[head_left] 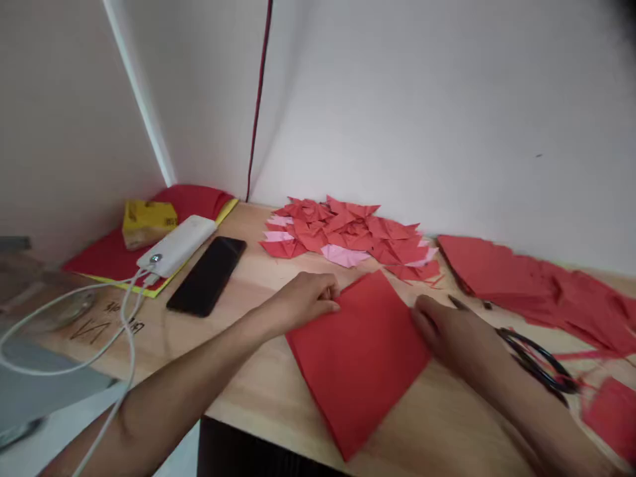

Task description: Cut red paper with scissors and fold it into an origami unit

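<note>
A square red sheet of paper, apparently folded or layered along its lower left edge, lies at an angle over the front of the wooden table. My left hand pinches its upper left edge between thumb and curled fingers. At the right corner, my right hand closes on the paper, its fingertips partly hidden. Just behind the sheet is a pile of folded red and pink paper pieces. Black-handled scissors lie beside my right forearm, which covers part of them.
Stacked red paper runs along the wall at right, with red scraps nearer the front. On the left are a black phone, a white power bank with looping white cables, a yellow box and red and yellow sheets.
</note>
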Tool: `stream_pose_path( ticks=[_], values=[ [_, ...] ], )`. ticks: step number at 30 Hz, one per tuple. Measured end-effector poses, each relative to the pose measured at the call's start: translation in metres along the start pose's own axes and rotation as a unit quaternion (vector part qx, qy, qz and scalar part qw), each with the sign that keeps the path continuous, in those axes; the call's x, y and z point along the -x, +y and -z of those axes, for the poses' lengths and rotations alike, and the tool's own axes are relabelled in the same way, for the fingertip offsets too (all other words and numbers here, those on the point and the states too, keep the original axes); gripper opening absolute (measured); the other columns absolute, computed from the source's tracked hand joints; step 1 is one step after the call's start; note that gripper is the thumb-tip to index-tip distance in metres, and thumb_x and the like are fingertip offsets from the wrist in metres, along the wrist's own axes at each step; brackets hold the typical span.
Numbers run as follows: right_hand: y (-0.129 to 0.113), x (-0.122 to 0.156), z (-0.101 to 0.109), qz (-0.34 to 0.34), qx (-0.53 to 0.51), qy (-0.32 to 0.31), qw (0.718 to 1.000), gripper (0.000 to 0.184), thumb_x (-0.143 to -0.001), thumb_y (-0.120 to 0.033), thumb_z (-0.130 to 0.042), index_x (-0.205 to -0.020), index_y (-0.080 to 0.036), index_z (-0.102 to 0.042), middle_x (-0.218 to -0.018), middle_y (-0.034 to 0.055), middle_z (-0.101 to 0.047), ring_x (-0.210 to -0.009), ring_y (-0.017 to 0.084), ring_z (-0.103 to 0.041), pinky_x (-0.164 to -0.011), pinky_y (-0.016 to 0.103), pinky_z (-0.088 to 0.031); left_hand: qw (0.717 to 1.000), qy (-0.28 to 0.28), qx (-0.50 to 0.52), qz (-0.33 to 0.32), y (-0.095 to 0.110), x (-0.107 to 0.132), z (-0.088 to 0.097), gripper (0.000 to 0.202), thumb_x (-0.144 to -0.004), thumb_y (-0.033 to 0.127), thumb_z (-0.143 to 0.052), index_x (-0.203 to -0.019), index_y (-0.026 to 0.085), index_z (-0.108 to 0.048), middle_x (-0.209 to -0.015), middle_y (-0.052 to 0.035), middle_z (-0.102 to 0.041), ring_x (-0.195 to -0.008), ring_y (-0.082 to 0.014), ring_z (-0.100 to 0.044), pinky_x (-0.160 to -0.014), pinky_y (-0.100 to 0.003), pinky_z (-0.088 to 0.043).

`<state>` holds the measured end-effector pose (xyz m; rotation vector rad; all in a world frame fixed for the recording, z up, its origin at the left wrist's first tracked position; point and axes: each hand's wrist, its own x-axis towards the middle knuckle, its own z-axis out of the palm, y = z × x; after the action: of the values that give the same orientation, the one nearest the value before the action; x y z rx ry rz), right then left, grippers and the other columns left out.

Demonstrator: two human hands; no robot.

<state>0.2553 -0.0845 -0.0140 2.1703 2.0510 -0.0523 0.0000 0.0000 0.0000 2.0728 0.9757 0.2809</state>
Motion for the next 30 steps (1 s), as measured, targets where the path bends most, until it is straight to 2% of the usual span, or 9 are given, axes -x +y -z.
stream_pose_path(
  ticks=[6,11,17,24,30],
  values=[
    [0.0,0.003,-0.002,-0.004,-0.005,0.015,1.0,0.028,-0.093,-0.035,-0.031,-0.078,-0.021,-0.05,-0.063,0.0058,-0.064,-0.059,0.022,-0.062,-0.05,0.028,-0.017,1.0,-0.003,0.001,0.02,0.001,0.005,0.006,0.011,-0.078,0.021,-0.064,-0.086,0.018,-0.058,-0.067,0.0038,-0.061,-0.065,-0.0123,-0.057,-0.06,-0.022,-0.034],
    [0.003,0.007,0.001,-0.002,-0.026,-0.011,1.0,0.028,-0.092,-0.037,-0.032,-0.072,-0.022,-0.045,-0.058,0.0027,-0.059,-0.054,0.019,-0.057,-0.049,0.027,-0.018,1.0,-0.01,-0.027,-0.011,-0.001,0.008,0.005,0.012,-0.081,0.022,-0.062,-0.091,0.019,-0.057,-0.07,0.0037,-0.061,-0.067,-0.0122,-0.056,-0.059,-0.022,-0.033],
    [0.007,0.008,-0.005,0.004,-0.055,0.016,0.998,0.031,-0.092,-0.042,-0.031,-0.07,-0.023,-0.043,-0.052,-0.0004,-0.052,-0.049,0.018,-0.053,-0.048,0.026,-0.021,0.996,-0.013,-0.088,-0.026,0.001,0.011,0.004,0.01,-0.082,0.024,-0.061,-0.09,0.02,-0.055,-0.072,0.0031,-0.059,-0.068,-0.0125,-0.053,-0.059,-0.023,-0.032],
    [0.008,0.01,-0.008,0.015,-0.053,0.054,0.997,0.031,-0.092,-0.043,-0.032,-0.07,-0.024,-0.043,-0.05,-0.0015,-0.05,-0.046,0.018,-0.051,-0.048,0.026,-0.022,0.994,-0.026,-0.103,-0.01,0.005,0.011,0.006,0.012,-0.083,0.025,-0.062,-0.092,0.02,-0.056,-0.077,0.0014,-0.061,-0.072,-0.0138,-0.055,-0.061,-0.024,-0.034],
    [0.005,0.011,-0.006,0.003,-0.027,0.031,0.999,0.029,-0.094,-0.04,-0.031,-0.073,-0.024,-0.044,-0.052,-0.0009,-0.052,-0.047,0.018,-0.053,-0.048,0.025,-0.022,0.995,-0.024,-0.091,-0.013,0.003,0.011,0.006,0.011,-0.083,0.025,-0.06,-0.093,0.021,-0.056,-0.077,0.002,-0.061,-0.072,-0.0138,-0.055,-0.061,-0.024,-0.035]
  ],
)
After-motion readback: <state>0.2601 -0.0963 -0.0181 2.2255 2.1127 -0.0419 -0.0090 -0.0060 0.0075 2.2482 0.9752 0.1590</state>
